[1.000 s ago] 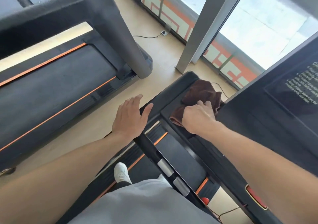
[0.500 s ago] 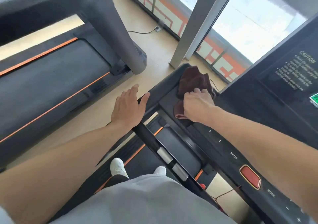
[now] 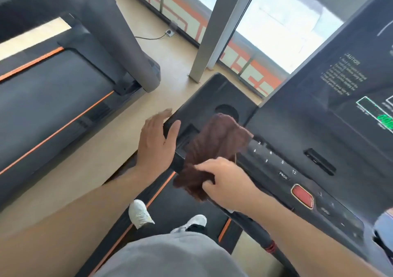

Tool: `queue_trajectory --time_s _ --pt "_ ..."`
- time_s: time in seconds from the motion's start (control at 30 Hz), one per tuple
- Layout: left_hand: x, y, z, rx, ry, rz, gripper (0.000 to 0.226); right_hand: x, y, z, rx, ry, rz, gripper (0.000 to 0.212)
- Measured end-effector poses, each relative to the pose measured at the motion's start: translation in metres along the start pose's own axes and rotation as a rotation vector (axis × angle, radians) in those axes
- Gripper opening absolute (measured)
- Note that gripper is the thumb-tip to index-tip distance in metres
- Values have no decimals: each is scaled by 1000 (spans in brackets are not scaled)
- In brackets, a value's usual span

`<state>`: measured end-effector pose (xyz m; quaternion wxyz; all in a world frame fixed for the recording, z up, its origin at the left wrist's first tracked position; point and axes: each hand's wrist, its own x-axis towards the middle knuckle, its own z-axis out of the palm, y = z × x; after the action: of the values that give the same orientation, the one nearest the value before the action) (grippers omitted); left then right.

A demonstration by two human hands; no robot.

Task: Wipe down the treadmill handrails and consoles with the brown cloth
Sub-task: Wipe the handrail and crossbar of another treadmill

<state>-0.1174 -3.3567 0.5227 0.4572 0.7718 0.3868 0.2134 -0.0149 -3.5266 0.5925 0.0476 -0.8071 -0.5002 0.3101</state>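
**Brown cloth lying across the treadmill console, pinched at its near end**

Head view: the person is standing on the treadmill belt [image 3: 180,208], looking down over grey shorts and two white shoes [image 3: 139,213]. The right hand [image 3: 225,181] is pinching the near end of the brown cloth [image 3: 214,147] between curled fingers and thumb. The cloth is stretching away from that hand across the left part of the black console [image 3: 204,94], its far edge lying just beside a round recess [image 3: 226,109] and its near end hanging bunched over the console's front edge, above the belt. Its right side is touching the start of the numbered keypad [image 3: 270,156].

The left hand [image 3: 157,140] is lying flat and spread, fingers straight, on the console's left edge, with the thumb set apart on the top surface. It is holding nothing and sitting just beside the cloth, not touching it.

To the right of the cloth, the console is carrying a label reading PROG, a red oval button [image 3: 302,196] and a narrow slot [image 3: 320,162]. Above these, the dark display panel [image 3: 340,64] is rising at an angle, showing white caution text and a green graphic at its right edge.

On the left, a second treadmill [image 3: 53,89] with orange stripes and a thick grey upright is standing on the pale floor [image 3: 119,128], well apart from the hands. Beyond it, a grey pillar [image 3: 221,28] is standing before bright windows, and a cable is running to a floor socket [image 3: 170,31].
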Motion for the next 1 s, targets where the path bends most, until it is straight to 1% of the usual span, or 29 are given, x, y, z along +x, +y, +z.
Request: queue_trajectory --time_s 0.07,0.1,0.17,0.23,0.27,0.3,0.33,0.37,0.43,0.5,0.6,0.63,0.7,0.77,0.87,0.93,1.0 --pt "-34 3 1 -142 -23 44 43 -9 3 36 -61 -128 -58 59" --pt "-52 2 2 -192 -32 59 43 -11 6 49 -85 -121 -84 61" --pt "-86 -3 3 -247 -37 44 40 -10 11 67 -164 19 -105 67" --pt "-111 -11 2 -253 -57 -20 33 -9 11 81 -246 127 -32 92" --pt "-122 -17 1 -263 -66 -74 30 -7 9 86 -262 125 12 104" --pt "-131 -23 0 -281 -74 -139 28 -3 6 87 -240 83 68 112" --pt "-138 -28 -1 -276 -73 -209 28 4 4 86 -197 25 140 115" --pt "-144 -35 -1 -251 -69 -273 27 14 2 83 -165 12 198 114" --pt "-156 -41 -1 -199 -56 -398 25 41 2 75 -118 28 245 101" --pt "-169 -35 2 -164 -34 -473 24 60 2 66 16 -8 195 79" --pt "-187 -13 13 -130 0 -500 23 67 10 60 353 -71 99 37" --pt "-193 -6 19 -113 9 -508 23 65 14 59 425 -85 87 31" --pt "-206 6 33 -82 18 -518 27 57 24 58 466 -138 115 33" --pt "-220 16 47 -114 22 -539 28 42 40 60 449 -200 154 36" --pt "-241 32 70 -176 29 -559 27 8 74 66 439 -254 180 35" --pt "-255 40 87 -199 40 -582 30 -19 97 69 452 -284 195 34" --pt "-269 46 105 -204 32 -625 36 -47 117 73 414 -291 203 36"
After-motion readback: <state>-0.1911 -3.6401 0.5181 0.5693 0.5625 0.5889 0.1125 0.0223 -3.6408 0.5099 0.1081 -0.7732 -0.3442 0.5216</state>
